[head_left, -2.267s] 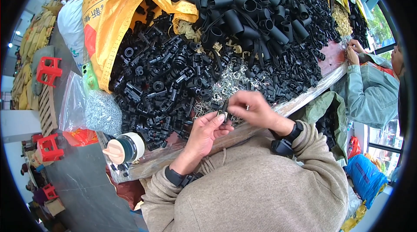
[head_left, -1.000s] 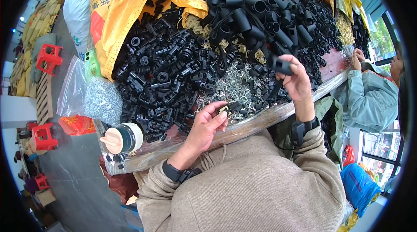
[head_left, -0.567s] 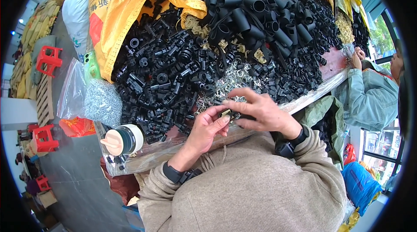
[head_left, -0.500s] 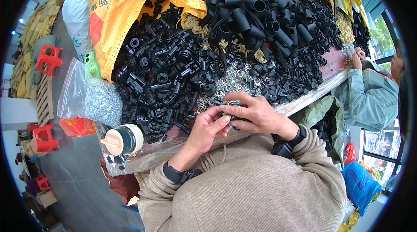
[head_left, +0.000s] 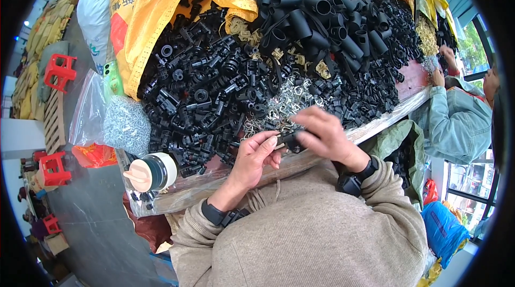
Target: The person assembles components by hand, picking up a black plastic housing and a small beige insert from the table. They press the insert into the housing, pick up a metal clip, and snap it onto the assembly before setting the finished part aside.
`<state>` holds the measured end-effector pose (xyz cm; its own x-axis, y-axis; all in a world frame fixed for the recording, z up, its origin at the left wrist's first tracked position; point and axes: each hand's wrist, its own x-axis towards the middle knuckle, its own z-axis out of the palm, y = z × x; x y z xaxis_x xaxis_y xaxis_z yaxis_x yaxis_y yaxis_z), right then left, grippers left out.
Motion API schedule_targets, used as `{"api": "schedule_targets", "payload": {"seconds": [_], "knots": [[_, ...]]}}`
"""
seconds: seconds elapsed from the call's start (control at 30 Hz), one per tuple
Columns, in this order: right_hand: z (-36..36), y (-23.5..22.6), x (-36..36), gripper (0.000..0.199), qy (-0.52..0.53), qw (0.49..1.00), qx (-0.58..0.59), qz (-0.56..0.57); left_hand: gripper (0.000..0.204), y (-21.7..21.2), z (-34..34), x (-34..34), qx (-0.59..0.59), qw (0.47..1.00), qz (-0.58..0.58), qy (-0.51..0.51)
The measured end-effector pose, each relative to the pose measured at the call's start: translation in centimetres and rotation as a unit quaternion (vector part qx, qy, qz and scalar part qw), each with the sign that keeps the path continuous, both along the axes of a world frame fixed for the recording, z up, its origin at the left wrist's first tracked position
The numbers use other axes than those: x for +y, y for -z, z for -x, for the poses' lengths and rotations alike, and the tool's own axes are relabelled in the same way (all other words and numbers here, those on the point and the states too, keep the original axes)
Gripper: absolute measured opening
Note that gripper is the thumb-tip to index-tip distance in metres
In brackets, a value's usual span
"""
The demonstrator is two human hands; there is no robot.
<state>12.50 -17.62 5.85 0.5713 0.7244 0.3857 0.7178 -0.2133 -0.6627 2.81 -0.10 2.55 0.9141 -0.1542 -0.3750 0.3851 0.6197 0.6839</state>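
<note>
The left hand (head_left: pixel 256 154) and the right hand (head_left: pixel 324 135) meet just above the near edge of the bench (head_left: pixel 375 126), the fingers of both clamped together on a small black plastic part (head_left: pixel 292 140) held between them. Behind the hands lie a scatter of small metal clips (head_left: pixel 279 105) and a heap of black plastic fittings (head_left: pixel 214 93). A capped jar (head_left: pixel 152 172) stands to the left.

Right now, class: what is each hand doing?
Left hand: fingers pinched on the small black part.
Right hand: fingers closed on the same black part.
</note>
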Motion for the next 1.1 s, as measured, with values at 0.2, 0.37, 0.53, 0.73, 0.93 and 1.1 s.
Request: {"api": "schedule_targets", "payload": {"seconds": [0.2, 0.37, 0.53, 0.73, 0.93, 1.1], "knots": [[-1.0, -0.2, -1.8, 0.020, 0.160, 0.976, 0.117, -0.086, 0.029, 0.1, 0.1, -0.2, -0.024, 0.999, -0.030, 0.014], [0.1, 0.6, -0.4, 0.020, 0.119, 0.981, 0.099, -0.113, 0.028, -0.2, 0.0, -0.3, -0.017, 0.999, -0.033, 0.008], [0.7, 0.8, 0.6, 0.022, 0.087, 0.980, 0.131, -0.121, 0.030, -0.4, 0.0, -0.2, -0.044, 0.996, -0.077, 0.017], [0.5, 0.8, 0.4, 0.028, 0.111, 0.951, 0.278, -0.073, 0.032, -1.0, -0.2, -0.4, -0.091, 0.983, -0.161, 0.012], [0.9, 0.3, 0.4, 0.031, 0.044, 0.971, 0.231, -0.034, 0.031, -1.0, -0.1, -0.2, -0.050, 0.988, -0.149, -0.001], [1.4, 1.0, 0.8, 0.037, 0.008, 0.969, 0.246, -0.034, 0.029, -0.5, -0.1, 0.2, 0.008, 0.997, -0.074, 0.000]]}}
